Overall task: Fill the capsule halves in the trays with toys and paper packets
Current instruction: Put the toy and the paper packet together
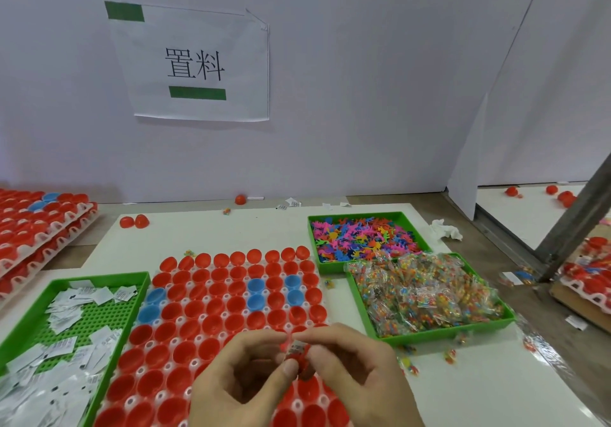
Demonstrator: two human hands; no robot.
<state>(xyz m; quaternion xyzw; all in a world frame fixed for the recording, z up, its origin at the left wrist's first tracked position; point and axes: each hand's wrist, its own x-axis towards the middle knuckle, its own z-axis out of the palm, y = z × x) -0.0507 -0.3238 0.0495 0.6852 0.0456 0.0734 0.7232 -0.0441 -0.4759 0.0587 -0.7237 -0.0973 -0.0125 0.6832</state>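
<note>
Centrally, capsule halves [228,307] in tray [180,319], paper packets [62,347] in bin [99,277], toys [360,234] right

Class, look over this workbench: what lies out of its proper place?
A few bead packets lie spilled on the table outside their green tray. Two red capsule halves sit loose at its far edge, and a crumpled tissue lies at its right.

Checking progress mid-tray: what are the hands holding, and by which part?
The left hand and right hand pinch a small red piece, apparently a capsule half, by its sides; a white paper packet sits at its top.
</note>
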